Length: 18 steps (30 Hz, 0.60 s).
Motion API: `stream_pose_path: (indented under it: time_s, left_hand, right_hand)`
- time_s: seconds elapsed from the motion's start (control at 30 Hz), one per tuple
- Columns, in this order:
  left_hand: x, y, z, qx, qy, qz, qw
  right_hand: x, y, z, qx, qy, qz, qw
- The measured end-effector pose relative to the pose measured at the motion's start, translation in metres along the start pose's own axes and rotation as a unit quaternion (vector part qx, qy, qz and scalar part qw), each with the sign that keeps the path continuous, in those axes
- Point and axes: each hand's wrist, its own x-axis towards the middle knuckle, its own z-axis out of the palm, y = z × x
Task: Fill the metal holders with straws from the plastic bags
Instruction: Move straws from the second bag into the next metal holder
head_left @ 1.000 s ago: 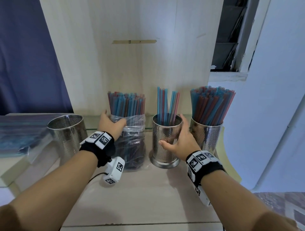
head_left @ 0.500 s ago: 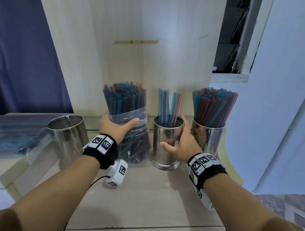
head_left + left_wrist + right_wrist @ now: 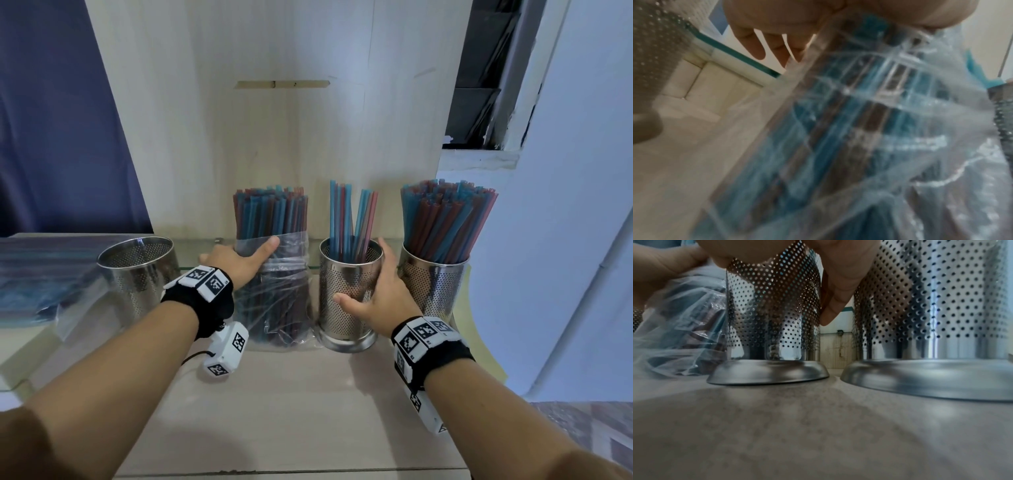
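The left hand (image 3: 241, 262) grips an upright plastic bag (image 3: 281, 301) of straws (image 3: 270, 214) on the tabletop (image 3: 291, 411). The right hand (image 3: 380, 301) wraps around the middle metal holder (image 3: 346, 294), which is partly filled.

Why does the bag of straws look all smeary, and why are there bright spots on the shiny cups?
Left wrist view: bag of straws is too close, so blurry. Right wrist view: middle holder mirrors light as glare. Head view: sharp, edges bent by wide lens.
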Motion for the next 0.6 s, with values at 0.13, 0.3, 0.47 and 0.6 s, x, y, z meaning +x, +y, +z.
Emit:
stream_pose_path:
  time_s: [0.13,0.3,0.47,0.6]
  left_hand:
    - [-0.002,0.0,0.007,-0.093,0.084,0.035,0.991]
    - [-0.001,0.003,0.005,-0.211,0.172,0.149,0.95]
    - [0.007,0.006,-0.003,-0.208,0.162,0.182,0.947]
    - [0.012,0.003,-0.008,-0.204,0.153,0.18,0.95]
  right_hand:
    - [0.0,0.0,0.0,-0.002,0.0,0.0,1.0]
    - [0.001,0.002,0.001,0.006,0.0,-0.003,1.0]
    - [0.001,0.002,0.0,0.005,-0.002,0.0,1.0]
    - [0.0,0.001,0.0,0.005,-0.005,0.003,1.0]
